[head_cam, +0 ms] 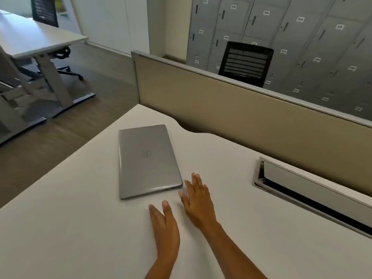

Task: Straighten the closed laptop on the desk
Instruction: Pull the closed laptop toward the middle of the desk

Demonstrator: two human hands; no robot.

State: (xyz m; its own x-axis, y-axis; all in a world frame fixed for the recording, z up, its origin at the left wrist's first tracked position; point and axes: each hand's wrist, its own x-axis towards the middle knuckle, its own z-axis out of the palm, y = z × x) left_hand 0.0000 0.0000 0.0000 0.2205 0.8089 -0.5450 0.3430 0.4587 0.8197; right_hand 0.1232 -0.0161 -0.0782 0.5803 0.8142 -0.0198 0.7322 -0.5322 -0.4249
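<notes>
A closed silver laptop (148, 160) with a round logo lies flat on the white desk (70, 228), near the desk's left edge and turned at an angle to the desk's edges. My left hand (165, 224) hovers open just below the laptop's near right corner, fingers pointing toward it, not touching. My right hand (198, 202) is open with fingers spread, right beside that same corner, a small gap away. Neither hand holds anything.
A beige partition screen (241, 111) runs along the desk's far side. An open cable tray slot (314, 196) is set in the desk at right. Beyond stand a black mesh chair (245, 63), grey lockers (302, 37) and another desk (30, 41) at left.
</notes>
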